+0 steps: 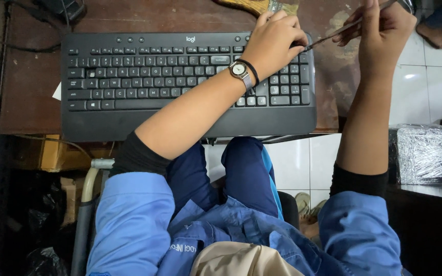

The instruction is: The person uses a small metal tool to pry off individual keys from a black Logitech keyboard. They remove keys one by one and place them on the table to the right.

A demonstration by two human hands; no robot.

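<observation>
The left hand [277,38] rests curled on the top right corner of the black keyboard [180,82], which lies on a brown desk [26,82]. The right hand [382,30], just beside it, pinches a thin metal tool [328,38] whose tip touches that corner.

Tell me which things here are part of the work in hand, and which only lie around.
In use:
- black keyboard, under the left hand
- thin metal tool, held by the right hand, tip at the keyboard's right end

Lying about:
- cables on the wooden table
- foil-wrapped box
- sandals on the floor
</observation>
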